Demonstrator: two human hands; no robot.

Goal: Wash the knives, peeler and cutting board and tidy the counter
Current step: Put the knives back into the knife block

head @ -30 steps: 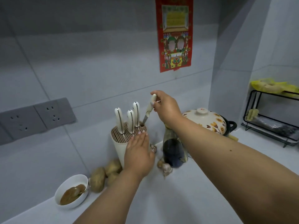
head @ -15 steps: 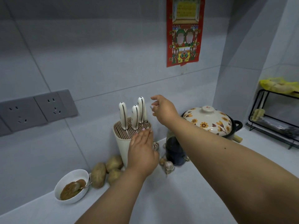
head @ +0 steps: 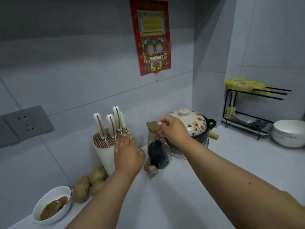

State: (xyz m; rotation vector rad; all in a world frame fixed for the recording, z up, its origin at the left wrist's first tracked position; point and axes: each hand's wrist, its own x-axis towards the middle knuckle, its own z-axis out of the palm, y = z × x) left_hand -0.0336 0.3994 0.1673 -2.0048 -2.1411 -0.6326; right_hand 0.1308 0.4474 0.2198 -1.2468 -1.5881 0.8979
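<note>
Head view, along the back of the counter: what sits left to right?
Sauce bowl → potatoes → knife block → dark bottle → flowered pot → wire rack → white bowl.

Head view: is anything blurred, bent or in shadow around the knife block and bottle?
Head view: wide-angle bend, so wall tile lines splay outward. Light is dim and bluish; the upper wall is darkest. The left hand on the knife block and the right hand at the bottle cap are slightly soft. The poster print is smeared. No strong glare.
</note>
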